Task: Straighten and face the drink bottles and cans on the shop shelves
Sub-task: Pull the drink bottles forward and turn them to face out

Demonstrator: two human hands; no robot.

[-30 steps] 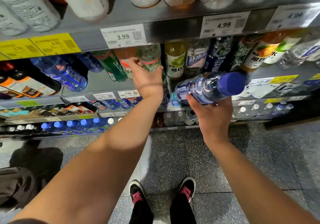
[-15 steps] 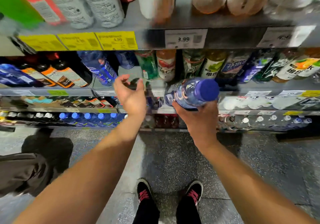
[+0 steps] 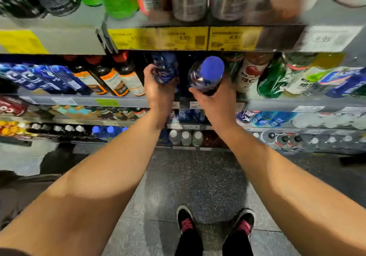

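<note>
Now the whole view is sliding sideways along the shop shelves (image 3: 83, 99): the yellow price tags (image 3: 183, 37) are sitting over the middle of the scene where a white tag hung a second ago, and the dark bottles with orange labels (image 3: 116, 81) are showing just left of the hands, so the person is apparently working leftward toward the blue-labelled stock. Within that shift, the left hand (image 3: 159, 89), which half a second ago was hovering empty with its fingers spread before the shelf, is now curling round a blue-labelled bottle (image 3: 164, 68) standing in the dark gap on the second shelf, under those tags. That suggests a matching slot is being found, with one bottle being steadied or turned while its partner is waiting to go in beside it. The right hand (image 3: 214, 102) is going on gripping the blue-capped bottle (image 3: 208, 75) from below, fingers wrapped round its body, cap pointing toward the camera; it is being held in the air just right of the other bottle, and whether the two are touching is unclear through the motion blur. Neither hand is lying loose or flat.
</note>
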